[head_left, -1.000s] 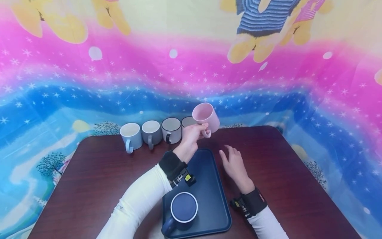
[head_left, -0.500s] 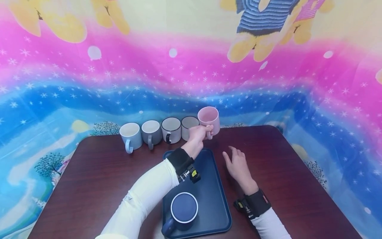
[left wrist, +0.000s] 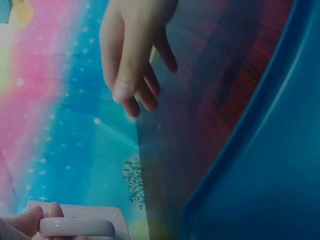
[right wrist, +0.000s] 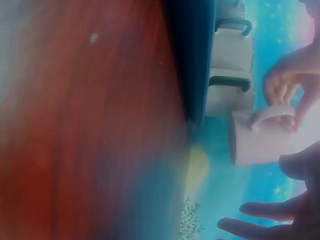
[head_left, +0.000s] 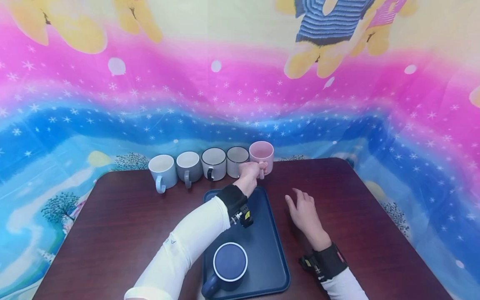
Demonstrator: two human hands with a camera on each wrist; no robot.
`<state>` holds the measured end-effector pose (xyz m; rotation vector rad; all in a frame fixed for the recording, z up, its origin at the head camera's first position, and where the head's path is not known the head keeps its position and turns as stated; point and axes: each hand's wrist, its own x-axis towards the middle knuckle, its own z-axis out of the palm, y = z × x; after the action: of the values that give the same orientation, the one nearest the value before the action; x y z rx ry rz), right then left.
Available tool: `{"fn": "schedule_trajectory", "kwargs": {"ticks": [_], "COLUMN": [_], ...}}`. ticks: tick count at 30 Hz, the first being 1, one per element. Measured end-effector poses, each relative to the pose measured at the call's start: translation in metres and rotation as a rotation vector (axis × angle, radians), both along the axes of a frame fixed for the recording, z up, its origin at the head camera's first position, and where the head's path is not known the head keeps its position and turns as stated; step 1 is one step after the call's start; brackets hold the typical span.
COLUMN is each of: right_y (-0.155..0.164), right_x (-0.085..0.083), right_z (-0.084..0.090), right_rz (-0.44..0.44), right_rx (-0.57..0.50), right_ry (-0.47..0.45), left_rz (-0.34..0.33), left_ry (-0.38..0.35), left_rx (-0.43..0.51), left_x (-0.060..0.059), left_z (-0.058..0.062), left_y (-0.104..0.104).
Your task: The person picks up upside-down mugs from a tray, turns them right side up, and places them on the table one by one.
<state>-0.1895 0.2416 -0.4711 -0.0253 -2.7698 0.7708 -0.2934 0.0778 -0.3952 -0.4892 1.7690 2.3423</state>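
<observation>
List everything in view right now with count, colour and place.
Pink mug: 1, pink, right end of the back row, handle held.
Row mugs: 4; light blue, grey, two white with dark rims, back edge.
Navy mug: 1, dark blue, near end of tray.
Tray: 1, dark blue, table centre.
Table: 1, dark reddish wood.
Backdrop cloth: 1, pink, blue, yellow.
Left hand: grips the pink mug's handle.
Right hand: open, right of tray.
</observation>
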Motion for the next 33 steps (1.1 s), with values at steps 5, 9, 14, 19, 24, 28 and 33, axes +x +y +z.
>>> {"fn": "schedule_trajectory", "kwargs": {"ticks": [5,9,14,19,24,28,33], "right_y": [0.007,0.013,0.018,0.023,0.028,0.030,0.031], "right_x": [0.004,0.007,0.009,0.011,0.014,0.015,0.015], "right_z": [-0.002,-0.003,-0.004,-0.005,-0.005,-0.004,-0.003], "right_rz": [0.001,0.002,0.000,-0.008,-0.009,-0.010,-0.016], "right_rx": [0.003,0.008,0.011,0.016,0.015,0.015,0.027], "right_ry": [0.001,-0.014,-0.039,-0.046,-0.049,-0.043,-0.026], "left_rz": [0.030,0.066,0.104,0.116,0.117,0.128,0.156], "left_ry": [0.004,-0.024,-0.066,-0.087,-0.087,-0.089,-0.094], "left_rx": [-0.011,-0.038,-0.058,-0.062,-0.121,-0.139,-0.167], "left_x": [-0.003,-0.008,-0.015,-0.019,-0.020,-0.021,-0.022], "left_z": [-0.006,-0.011,-0.015,-0.022,-0.025,-0.026,-0.027], "left_y": [0.006,0.012,0.015,0.017,0.019,0.021,0.022]}}
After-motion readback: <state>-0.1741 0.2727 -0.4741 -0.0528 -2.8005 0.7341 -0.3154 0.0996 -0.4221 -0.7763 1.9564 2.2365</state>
